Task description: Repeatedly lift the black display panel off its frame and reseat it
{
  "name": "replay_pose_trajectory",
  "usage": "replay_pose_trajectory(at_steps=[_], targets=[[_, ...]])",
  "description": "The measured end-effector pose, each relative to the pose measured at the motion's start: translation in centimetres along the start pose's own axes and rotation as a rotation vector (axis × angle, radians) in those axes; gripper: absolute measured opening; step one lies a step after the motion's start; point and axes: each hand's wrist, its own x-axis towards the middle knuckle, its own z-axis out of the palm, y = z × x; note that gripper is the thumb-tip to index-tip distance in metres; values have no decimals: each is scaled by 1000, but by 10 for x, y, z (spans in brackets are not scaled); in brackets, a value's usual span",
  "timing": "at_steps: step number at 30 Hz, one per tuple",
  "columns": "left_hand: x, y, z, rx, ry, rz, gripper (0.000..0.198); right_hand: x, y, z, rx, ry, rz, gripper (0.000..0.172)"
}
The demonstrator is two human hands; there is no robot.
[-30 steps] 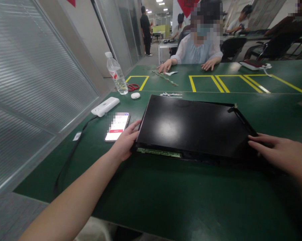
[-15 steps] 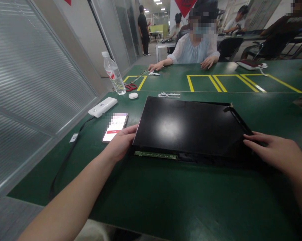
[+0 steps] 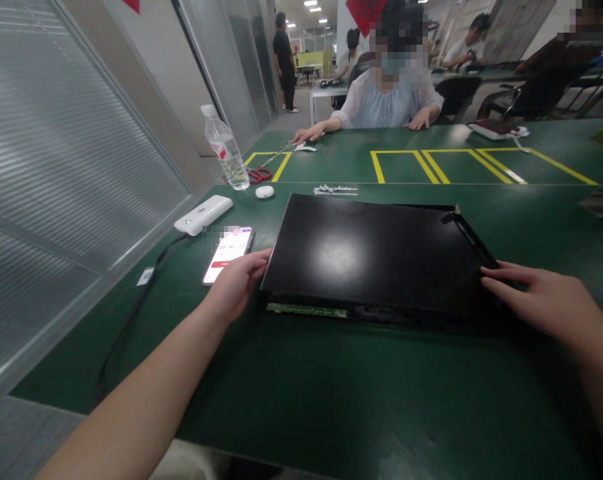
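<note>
A flat black screen panel (image 3: 376, 253) lies on the green table (image 3: 331, 400), a green circuit strip (image 3: 306, 309) showing along its near edge. My left hand (image 3: 236, 283) grips the panel's near left corner, fingers curled on its edge. On the right side, my right hand (image 3: 541, 300) rests against the panel's edge with fingers stretched out and flat. A loose black frame strip (image 3: 469, 233) runs along the panel's right side.
A lit phone (image 3: 228, 245), a white power bank (image 3: 203, 215) with a black cable, a water bottle (image 3: 224, 148), red scissors (image 3: 259, 175) and a small white case (image 3: 264, 192) lie at left. Across the table a person's hands (image 3: 309, 133) handle small parts. Yellow tape boxes (image 3: 431, 165) mark the far side.
The view has drifted slightly; both my hands stay on the panel's edges. The person opposite has moved one hand further left along the table.
</note>
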Motion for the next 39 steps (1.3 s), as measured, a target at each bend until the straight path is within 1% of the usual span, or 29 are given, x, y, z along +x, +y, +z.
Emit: replay_pose_trajectory(at_steps=[2, 3, 5, 7, 9, 11, 14, 17, 21, 24, 28, 33, 35, 37, 39], targets=[[-1, -1, 1, 14, 11, 32, 26, 0, 0, 0, 8, -12, 2, 52], [-2, -2, 1, 39, 3, 60, 27, -1, 0, 0, 11, -15, -1, 52], [-4, -5, 0, 104, -43, 131, 36, -1, 1, 0, 12, -17, -11, 51], [-7, -7, -2, 123, -85, 171, 48, -1, 0, 1, 10, -17, -12, 50], [-8, -9, -5, 117, -116, 198, 51, -1, -1, 1, 15, -11, -3, 50], [-9, -9, -7, 115, -143, 226, 49, -2, -2, 1, 26, -17, 10, 52], [-10, -8, -7, 110, -177, 243, 47, -3, -2, 1, 44, -25, 20, 55], [-11, -7, -4, 76, -201, 246, 50, -2, 1, 2, 46, -13, 8, 54], [-12, -5, 1, 33, -202, 243, 55, 0, 4, 4, 31, 29, -6, 52], [-12, -6, 3, 9, -199, 247, 57, 1, 5, 4, 45, 42, -11, 53], [-13, -6, 5, -13, -208, 266, 58, -1, 2, 0, 90, -21, 76, 60], [-17, -5, 6, -31, -210, 304, 59, 0, -2, -1, 232, 31, 157, 83], [-18, -6, 5, -30, -198, 332, 59, 2, -2, -1, 304, 19, 206, 88], [-20, -6, 5, -31, -189, 356, 59, 2, -3, -1, 373, 1, 269, 87], [-21, -7, 4, -32, -184, 386, 59, 1, -5, -3, 422, -4, 340, 78]])
